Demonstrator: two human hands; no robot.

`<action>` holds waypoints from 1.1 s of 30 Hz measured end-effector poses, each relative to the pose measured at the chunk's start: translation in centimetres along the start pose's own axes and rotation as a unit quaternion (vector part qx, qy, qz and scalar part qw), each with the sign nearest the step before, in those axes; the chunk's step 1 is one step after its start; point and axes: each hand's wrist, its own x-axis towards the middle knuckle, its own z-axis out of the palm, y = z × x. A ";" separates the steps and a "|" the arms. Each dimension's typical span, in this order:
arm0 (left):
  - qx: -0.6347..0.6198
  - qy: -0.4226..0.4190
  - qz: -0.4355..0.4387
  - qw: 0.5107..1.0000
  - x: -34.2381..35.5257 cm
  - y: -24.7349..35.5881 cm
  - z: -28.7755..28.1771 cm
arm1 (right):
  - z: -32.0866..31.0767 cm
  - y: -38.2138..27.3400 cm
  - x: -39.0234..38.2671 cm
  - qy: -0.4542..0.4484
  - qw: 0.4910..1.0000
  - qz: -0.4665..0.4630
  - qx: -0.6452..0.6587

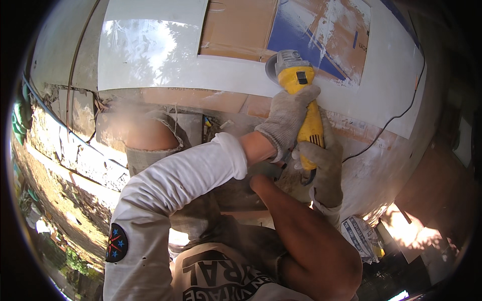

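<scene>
My left hand [293, 108] wears a knitted grey glove and is closed around the front body of a yellow angle grinder [296, 75]. My right hand [324, 148], also gloved, holds the rear of its body, lower down. The grinder's disc and guard [272, 66] are at the upper end, over the white sheet [386, 85] near the cut-out section; whether the disc touches it I cannot tell. Within and beside that sheet are brown cardboard [236, 25] and a blue piece [296, 42] smeared with white dust. A black cord [374, 138] runs rightward from the grinder's area.
My bent bare knee [148, 133] is below the sheet at left. A blue hose [50, 108] crosses rubble at far left. A printed sack [359, 236] lies at lower right, with a brown board [416, 185] above it. Broken concrete edges lie beneath the sheet.
</scene>
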 end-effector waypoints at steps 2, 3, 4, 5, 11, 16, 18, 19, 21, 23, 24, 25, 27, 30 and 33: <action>0.003 0.014 0.009 1.000 -0.1 0.2 -0.2 | 0.2 -0.2 0.1 -0.008 1.000 0.010 -0.002; -0.001 0.021 0.012 1.000 -0.3 0.2 -0.3 | 0.3 -0.3 0.1 -0.015 1.000 0.011 0.001; -0.004 0.029 0.014 0.999 -0.3 0.2 -0.3 | 0.5 -0.4 0.0 -0.015 1.000 0.005 0.007; -0.007 0.027 0.013 1.000 -0.3 0.2 -0.5 | 0.7 -0.5 0.0 -0.018 1.000 -0.006 0.017; 0.007 0.030 0.027 0.999 0.0 0.3 -1.1 | 1.0 -0.6 0.3 -0.031 0.999 -0.027 -0.007; -0.004 0.032 0.017 0.999 0.0 -0.1 -0.8 | 0.7 -0.2 0.0 -0.025 1.000 -0.014 0.008; -0.006 0.029 -0.001 1.000 0.0 -0.1 -0.7 | 0.4 -0.2 -0.1 -0.032 0.999 -0.008 0.016; -0.010 0.026 -0.006 1.000 0.1 0.0 -0.7 | 0.3 -0.1 -0.1 -0.022 1.000 0.000 -0.004; -0.006 0.023 -0.006 1.000 0.1 0.0 -0.5 | 0.2 0.0 0.1 -0.011 0.999 0.005 -0.034; -0.001 0.020 -0.008 1.000 0.1 -0.1 -0.3 | 0.1 0.1 0.1 -0.013 1.000 0.000 -0.023; 0.003 0.020 -0.012 1.000 0.1 -0.2 -0.2 | 0.0 0.1 0.0 -0.015 1.000 -0.002 -0.016; 0.007 0.019 -0.015 1.000 0.1 -0.2 -0.2 | -0.1 0.2 0.0 -0.011 1.000 0.000 -0.013; 0.015 0.009 -0.014 1.000 0.2 -0.3 -0.2 | -0.2 0.2 -0.2 -0.006 1.000 0.003 -0.007; 0.014 0.007 -0.025 1.000 0.4 -0.4 0.0 | -0.5 0.3 -0.2 -0.006 1.000 0.011 -0.010; 0.007 0.012 -0.035 0.999 0.5 -0.7 0.3 | -0.6 0.4 -0.2 0.001 1.000 -0.008 -0.004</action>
